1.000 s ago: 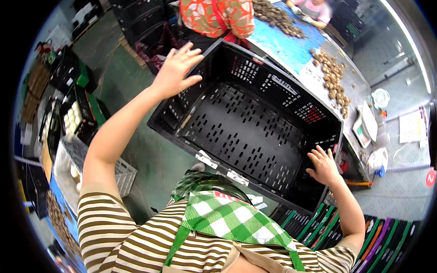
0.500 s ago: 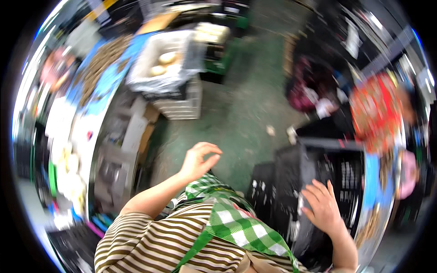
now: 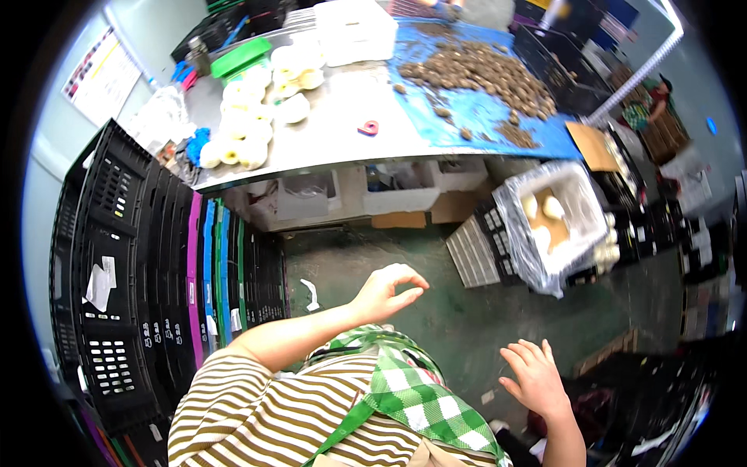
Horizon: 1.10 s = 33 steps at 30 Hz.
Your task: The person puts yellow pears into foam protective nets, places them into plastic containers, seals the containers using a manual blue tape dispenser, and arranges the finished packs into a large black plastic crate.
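My left hand [image 3: 393, 293] is held out in front of my apron over the floor, fingers curved, thumb apart, nothing in it. To its right, my right hand [image 3: 535, 379] is raised with fingers spread and also holds nothing. Neither hand touches anything. Ahead is a long table [image 3: 331, 117] bearing pale round vegetables [image 3: 241, 128] on its left part. A pile of small soil-covered brown lumps [image 3: 486, 74] lies on a blue sheet [image 3: 420, 124] farther right. Ahead of my right hand, a plastic-lined white bin [image 3: 582, 204] holds a few pale round vegetables [image 3: 553, 208].
Stacked black crates [image 3: 105, 272] stand close on my left. A pale grey crate [image 3: 472, 251] is beside the lined bin. White boxes [image 3: 401, 198] sit under the table. A white scrap [image 3: 311, 296] lies on the green floor. Another person's gloved hand [image 3: 450, 11] is beyond the table.
My view has swung left, so the table and stacked crates now show ahead and at left. The black crate and the person in red at right have left that place. Both hands stay empty.
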Each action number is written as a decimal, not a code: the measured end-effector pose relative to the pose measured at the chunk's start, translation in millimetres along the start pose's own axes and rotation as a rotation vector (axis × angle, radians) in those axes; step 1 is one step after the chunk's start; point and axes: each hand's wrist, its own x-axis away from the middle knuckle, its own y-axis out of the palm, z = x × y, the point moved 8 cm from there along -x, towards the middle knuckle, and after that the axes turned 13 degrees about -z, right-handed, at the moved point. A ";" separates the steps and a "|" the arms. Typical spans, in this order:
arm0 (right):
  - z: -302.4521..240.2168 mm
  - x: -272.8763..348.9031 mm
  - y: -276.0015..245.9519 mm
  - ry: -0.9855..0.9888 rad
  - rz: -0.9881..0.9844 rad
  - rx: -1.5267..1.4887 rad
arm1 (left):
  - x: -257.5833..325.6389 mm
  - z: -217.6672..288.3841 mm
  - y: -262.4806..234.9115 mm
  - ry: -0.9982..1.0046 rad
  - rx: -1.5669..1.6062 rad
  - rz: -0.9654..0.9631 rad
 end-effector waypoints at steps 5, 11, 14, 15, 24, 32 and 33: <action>20.8 -112.9 -49.1 -0.222 -0.074 -0.020 | 5.7 -34.3 -61.7 -0.133 -0.034 0.213; 38.9 -257.4 -117.2 -0.492 -0.124 -0.028 | 12.8 -81.0 -155.6 -0.286 -0.009 0.513; 42.5 -349.0 -152.9 -0.661 -0.170 -0.147 | 3.3 -99.5 -216.6 -0.329 0.027 0.662; 41.5 -384.3 -163.3 -0.717 -0.201 -0.245 | -0.3 -106.1 -236.0 -0.336 0.079 0.717; -85.0 -751.8 -199.0 -0.513 -0.445 -1.772 | -50.8 -163.5 -415.9 -0.293 0.060 0.756; -134.9 -885.7 -219.0 -0.225 -0.142 -2.161 | -163.3 -249.0 -669.5 -0.330 -0.662 0.620; -137.0 -891.0 -216.9 -0.235 -0.129 -2.159 | -175.4 -269.0 -692.7 -0.333 -0.718 0.616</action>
